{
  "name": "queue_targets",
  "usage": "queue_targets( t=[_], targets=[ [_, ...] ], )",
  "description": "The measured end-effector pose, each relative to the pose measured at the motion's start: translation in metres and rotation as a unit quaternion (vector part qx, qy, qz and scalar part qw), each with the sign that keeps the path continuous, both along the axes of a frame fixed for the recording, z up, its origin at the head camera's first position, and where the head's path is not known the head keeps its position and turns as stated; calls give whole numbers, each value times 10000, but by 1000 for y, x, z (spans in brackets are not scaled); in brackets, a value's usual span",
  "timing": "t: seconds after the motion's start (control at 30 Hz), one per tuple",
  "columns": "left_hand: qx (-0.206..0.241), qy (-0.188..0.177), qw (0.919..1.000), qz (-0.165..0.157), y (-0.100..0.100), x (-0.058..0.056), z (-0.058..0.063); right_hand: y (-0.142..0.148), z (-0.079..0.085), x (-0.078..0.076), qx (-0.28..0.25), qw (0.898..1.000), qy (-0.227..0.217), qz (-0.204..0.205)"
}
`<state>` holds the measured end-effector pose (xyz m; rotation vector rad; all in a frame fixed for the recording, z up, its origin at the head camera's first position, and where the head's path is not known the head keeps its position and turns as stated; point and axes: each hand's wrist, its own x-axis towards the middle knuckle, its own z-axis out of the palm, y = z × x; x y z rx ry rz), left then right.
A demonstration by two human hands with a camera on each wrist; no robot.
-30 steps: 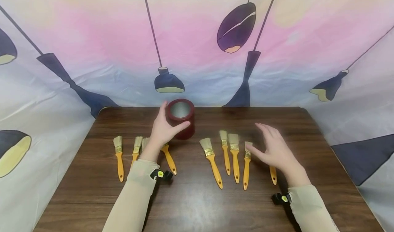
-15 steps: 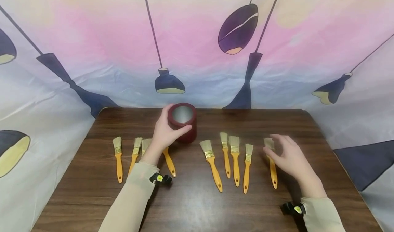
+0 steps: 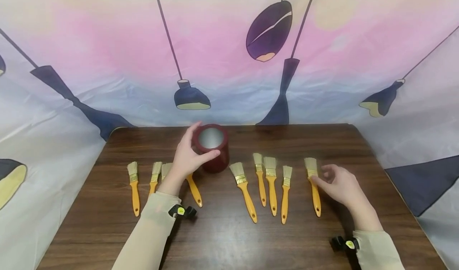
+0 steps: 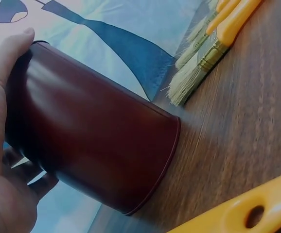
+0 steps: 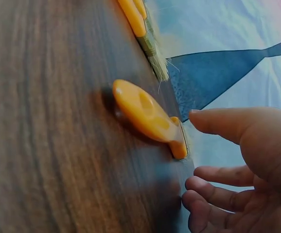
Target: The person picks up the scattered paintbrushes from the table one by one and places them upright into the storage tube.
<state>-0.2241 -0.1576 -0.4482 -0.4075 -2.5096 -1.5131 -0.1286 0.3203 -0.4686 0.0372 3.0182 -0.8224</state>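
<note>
At the back of the table my left hand (image 3: 187, 155) grips a dark red round holder (image 3: 217, 158), thumb across its near side and fingers round its left. The holder looks upright and its grey inside shows from above; the left wrist view has its smooth wall (image 4: 96, 126) close up. My right hand (image 3: 340, 185) hovers beside the rightmost paintbrush (image 3: 314, 189), thumb by its handle, fingers bent loosely and apart. In the right wrist view a gap shows between that yellow handle (image 5: 148, 114) and the fingers (image 5: 218, 194). The hand holds nothing.
Several yellow-handled paintbrushes lie bristles away from me: a middle group with a wide brush (image 3: 271, 186), and a left group with an outermost brush (image 3: 134, 190), partly hidden by my left arm. A printed cloth (image 3: 222, 63) rises behind the table (image 3: 229, 238).
My right hand has moved right and nearer, from over the middle brushes to the rightmost one, and its fingers have bent more. The gripped holder has shifted slightly toward me.
</note>
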Motion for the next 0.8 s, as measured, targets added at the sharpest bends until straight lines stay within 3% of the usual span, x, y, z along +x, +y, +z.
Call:
queue_targets(
  t=[0.2, 0.43, 0.57, 0.8],
  targets=[
    [59, 201, 9991, -373, 1, -1, -3, -6, -2, 4, 22, 9998, -161, -78],
    [569, 96, 9955, -755, 3, -2, -2, -12, -1, -4, -132, 9997, -155, 128],
    [730, 56, 9941, -794, 4, -2, -1, -9, -1, -14, -189, 9995, -190, 191],
    [642, -25, 9945, -826, 4, 2, -4, -3, -3, -22, -47, 9995, -277, -116]
  ],
)
